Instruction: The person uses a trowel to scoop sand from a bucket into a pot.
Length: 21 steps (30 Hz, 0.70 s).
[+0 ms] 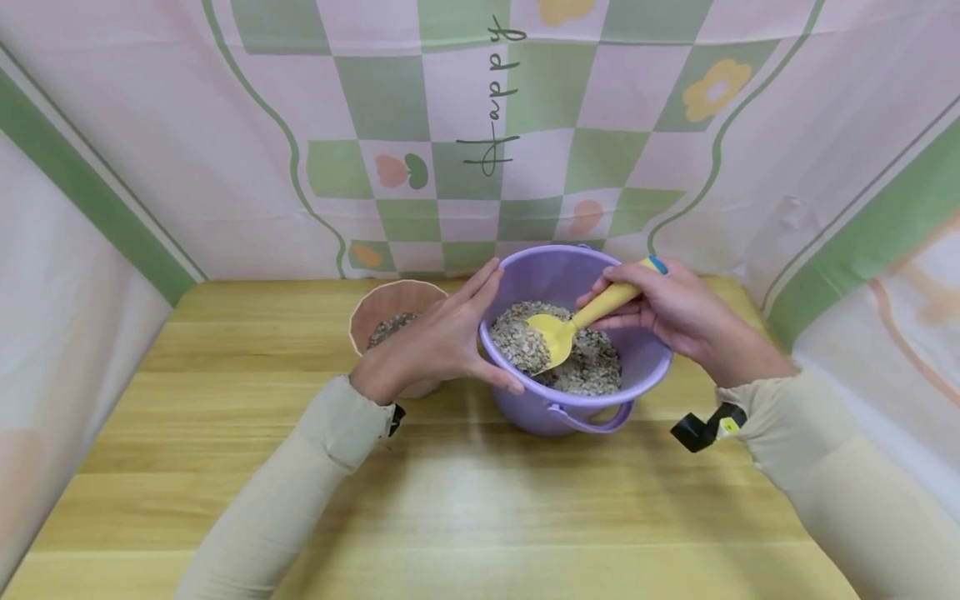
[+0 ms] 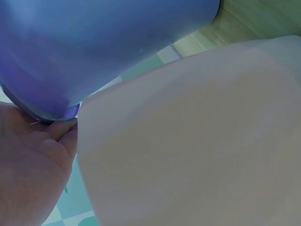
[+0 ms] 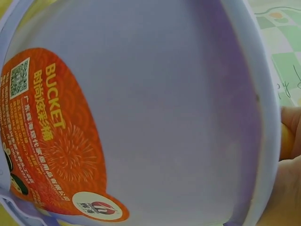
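My right hand (image 1: 678,312) grips the yellow handle of a toy shovel (image 1: 611,306) with a blue tip. Its blade, heaped with coarse grey-beige gravel (image 1: 517,346), is down inside a purple bucket (image 1: 652,375), over more gravel. My left hand (image 1: 442,333) rests against the bucket's left rim, fingers stretched along it and thumb toward the front. The left wrist view shows the fingers at the bucket's rim (image 2: 49,117). Behind my left hand stands a pale pink pot (image 1: 367,312) with gravel inside, partly hidden by that hand.
Everything stands on a wooden table (image 1: 465,500). A checkered cloth (image 1: 465,100) hangs right behind the bucket, with more cloth at both sides. The bucket's handle (image 1: 600,425) hangs at its front, and an orange label (image 3: 61,132) is on its side.
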Available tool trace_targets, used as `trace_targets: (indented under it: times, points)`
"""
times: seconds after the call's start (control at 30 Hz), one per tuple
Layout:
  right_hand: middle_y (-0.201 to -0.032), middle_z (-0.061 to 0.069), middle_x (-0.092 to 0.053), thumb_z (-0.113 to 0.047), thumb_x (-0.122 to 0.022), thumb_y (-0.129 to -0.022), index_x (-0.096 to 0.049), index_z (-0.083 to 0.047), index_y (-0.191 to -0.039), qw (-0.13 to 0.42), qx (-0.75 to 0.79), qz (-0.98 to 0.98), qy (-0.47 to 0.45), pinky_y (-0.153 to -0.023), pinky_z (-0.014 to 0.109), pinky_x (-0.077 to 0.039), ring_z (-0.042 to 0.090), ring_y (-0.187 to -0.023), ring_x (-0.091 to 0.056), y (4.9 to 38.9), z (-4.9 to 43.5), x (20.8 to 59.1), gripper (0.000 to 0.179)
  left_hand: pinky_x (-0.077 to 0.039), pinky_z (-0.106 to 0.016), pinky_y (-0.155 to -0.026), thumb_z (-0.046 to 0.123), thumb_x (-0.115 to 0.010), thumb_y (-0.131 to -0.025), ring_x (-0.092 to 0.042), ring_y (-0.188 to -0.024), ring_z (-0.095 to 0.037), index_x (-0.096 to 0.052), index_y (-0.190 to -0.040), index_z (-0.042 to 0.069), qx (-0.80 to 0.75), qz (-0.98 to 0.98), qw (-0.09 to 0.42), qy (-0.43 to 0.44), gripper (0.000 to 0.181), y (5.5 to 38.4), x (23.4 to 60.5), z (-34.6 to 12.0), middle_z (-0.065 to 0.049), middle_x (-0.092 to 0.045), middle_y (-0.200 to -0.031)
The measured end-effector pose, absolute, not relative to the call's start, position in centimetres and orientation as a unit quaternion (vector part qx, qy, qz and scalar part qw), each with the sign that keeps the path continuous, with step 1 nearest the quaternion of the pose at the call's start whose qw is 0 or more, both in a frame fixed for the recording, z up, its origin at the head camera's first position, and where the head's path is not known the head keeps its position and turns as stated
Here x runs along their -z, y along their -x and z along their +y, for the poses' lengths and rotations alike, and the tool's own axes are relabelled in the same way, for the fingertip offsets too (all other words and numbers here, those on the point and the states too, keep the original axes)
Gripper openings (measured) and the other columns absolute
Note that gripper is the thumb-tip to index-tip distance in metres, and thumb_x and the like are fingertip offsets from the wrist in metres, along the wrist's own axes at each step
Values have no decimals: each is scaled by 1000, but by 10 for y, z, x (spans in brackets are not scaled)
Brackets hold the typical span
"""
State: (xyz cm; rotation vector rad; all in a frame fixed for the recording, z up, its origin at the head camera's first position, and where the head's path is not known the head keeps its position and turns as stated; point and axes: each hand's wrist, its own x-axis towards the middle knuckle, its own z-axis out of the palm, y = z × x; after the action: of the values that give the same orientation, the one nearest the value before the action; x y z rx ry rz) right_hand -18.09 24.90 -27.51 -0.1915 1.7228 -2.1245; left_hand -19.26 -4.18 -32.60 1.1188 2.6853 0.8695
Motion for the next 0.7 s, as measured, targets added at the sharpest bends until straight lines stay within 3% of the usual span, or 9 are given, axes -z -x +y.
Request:
trace_targets:
  times: [0.7]
  points:
    - [-96, 29, -71, -5, -52, -103, -70, 8, -93, 202, 795, 571, 43, -86, 46, -53, 39, -96, -71, 182, 251, 276, 24, -38, -42, -110, 76, -78, -61, -33, -143, -34, 3, -160, 14, -283, 883, 47, -371, 143, 192, 327, -42, 2, 12, -166]
